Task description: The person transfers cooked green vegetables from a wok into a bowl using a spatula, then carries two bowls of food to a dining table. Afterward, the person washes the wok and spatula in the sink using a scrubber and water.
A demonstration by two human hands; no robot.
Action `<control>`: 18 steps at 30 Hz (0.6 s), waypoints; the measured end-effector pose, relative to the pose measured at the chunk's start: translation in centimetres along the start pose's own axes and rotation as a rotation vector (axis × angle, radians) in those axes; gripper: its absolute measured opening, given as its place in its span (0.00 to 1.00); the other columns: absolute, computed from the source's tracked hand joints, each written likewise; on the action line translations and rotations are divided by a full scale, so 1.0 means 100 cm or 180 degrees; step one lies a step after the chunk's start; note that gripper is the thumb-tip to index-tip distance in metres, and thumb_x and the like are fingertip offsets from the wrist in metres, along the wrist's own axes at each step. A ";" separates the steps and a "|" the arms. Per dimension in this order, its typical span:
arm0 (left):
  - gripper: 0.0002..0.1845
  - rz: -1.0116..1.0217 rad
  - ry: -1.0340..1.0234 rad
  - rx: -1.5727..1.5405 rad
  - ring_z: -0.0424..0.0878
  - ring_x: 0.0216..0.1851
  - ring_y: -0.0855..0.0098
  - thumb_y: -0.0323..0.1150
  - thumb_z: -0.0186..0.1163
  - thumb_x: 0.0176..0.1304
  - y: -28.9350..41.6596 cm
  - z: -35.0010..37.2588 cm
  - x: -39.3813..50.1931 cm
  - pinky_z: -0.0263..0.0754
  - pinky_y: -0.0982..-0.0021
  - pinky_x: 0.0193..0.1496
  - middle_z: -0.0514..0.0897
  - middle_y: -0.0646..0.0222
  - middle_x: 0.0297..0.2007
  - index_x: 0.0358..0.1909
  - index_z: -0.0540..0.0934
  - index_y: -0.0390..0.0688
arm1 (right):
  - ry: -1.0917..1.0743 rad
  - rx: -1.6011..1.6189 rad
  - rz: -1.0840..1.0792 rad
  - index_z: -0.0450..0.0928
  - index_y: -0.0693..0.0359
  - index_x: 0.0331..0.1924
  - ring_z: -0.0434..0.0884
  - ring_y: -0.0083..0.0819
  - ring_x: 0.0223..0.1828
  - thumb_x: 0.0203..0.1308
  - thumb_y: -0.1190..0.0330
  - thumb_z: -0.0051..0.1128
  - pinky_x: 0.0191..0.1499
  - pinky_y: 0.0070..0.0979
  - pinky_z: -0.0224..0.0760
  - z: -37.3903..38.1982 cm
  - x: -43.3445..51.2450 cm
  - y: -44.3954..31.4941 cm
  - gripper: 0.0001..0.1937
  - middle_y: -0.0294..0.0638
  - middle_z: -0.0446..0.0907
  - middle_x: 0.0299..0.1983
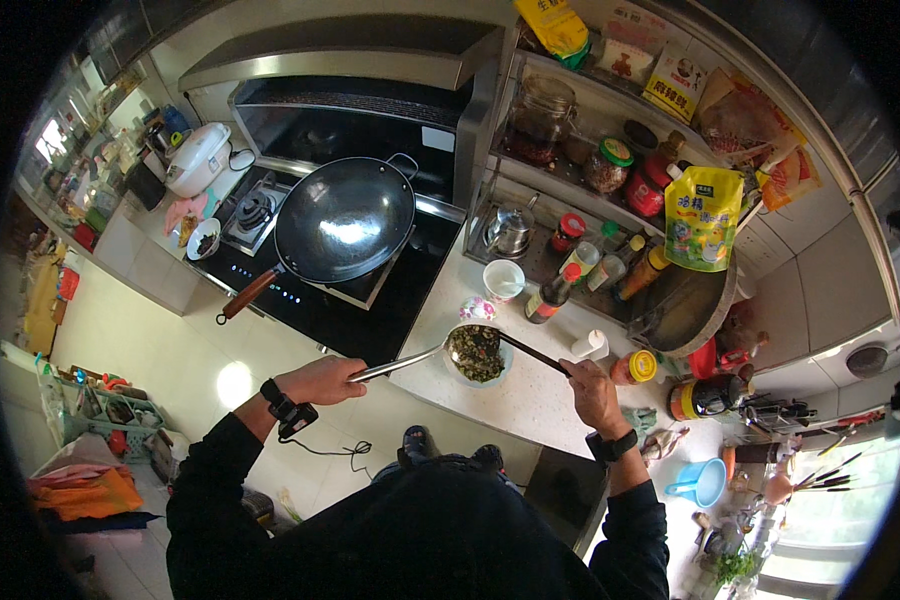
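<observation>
My left hand (pixel 321 381) grips the handle of a metal ladle (pixel 403 363). The ladle's head is over a pale bowl (pixel 505 373) on the speckled counter (pixel 442 394). Dark chopped food (pixel 480 358) with red bits fills the ladle's head and shows in the bowl below. From the right, my right hand (pixel 594 397) holds dark chopsticks (pixel 534 352), their tips at the food by the ladle's rim. How far the ladle head sits above or in the bowl I cannot tell.
A black wok (pixel 345 217) sits on the gas stove (pixel 352 322), its wooden handle (pixel 249 294) pointing toward me. Behind the bowl are a white cup (pixel 504 280) and a sauce bottle (pixel 553 294). A yellow-lidded jar (pixel 633 367) stands near my right hand. Shelves (pixel 570 176) hold seasonings.
</observation>
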State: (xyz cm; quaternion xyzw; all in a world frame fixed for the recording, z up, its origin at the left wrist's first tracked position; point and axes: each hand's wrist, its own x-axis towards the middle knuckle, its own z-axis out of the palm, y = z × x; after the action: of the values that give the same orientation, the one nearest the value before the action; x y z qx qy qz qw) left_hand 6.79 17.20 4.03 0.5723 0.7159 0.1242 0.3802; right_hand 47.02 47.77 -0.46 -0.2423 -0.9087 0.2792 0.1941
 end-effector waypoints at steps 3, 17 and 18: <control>0.14 -0.0068 -0.0072 -0.0054 0.83 0.34 0.52 0.41 0.63 0.69 0.001 -0.002 -0.001 0.75 0.56 0.38 0.83 0.55 0.31 0.40 0.77 0.39 | -0.0028 -0.0071 -0.0021 0.83 0.64 0.55 0.81 0.49 0.37 0.58 0.81 0.54 0.42 0.38 0.76 -0.002 0.002 -0.001 0.19 0.51 0.79 0.34; 0.14 0.0152 0.0050 0.0058 0.84 0.36 0.51 0.39 0.63 0.67 -0.002 -0.003 0.007 0.76 0.56 0.39 0.83 0.54 0.32 0.38 0.77 0.38 | -0.0512 -0.0242 0.0057 0.85 0.60 0.54 0.82 0.44 0.35 0.63 0.78 0.52 0.40 0.36 0.76 0.031 0.013 0.016 0.17 0.46 0.80 0.34; 0.14 0.0152 0.0071 0.0059 0.84 0.36 0.51 0.40 0.63 0.67 -0.003 -0.003 0.008 0.76 0.56 0.39 0.83 0.54 0.32 0.38 0.77 0.37 | -0.0443 -0.0108 -0.0005 0.85 0.59 0.54 0.82 0.44 0.36 0.62 0.78 0.53 0.41 0.35 0.76 0.030 0.014 0.016 0.18 0.47 0.81 0.35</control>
State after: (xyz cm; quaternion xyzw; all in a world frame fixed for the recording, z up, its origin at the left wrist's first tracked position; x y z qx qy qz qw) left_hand 6.33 17.93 3.72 0.5912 0.7074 0.1329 0.3637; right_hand 44.98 48.45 -3.48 -0.2249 -0.9247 0.2798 0.1266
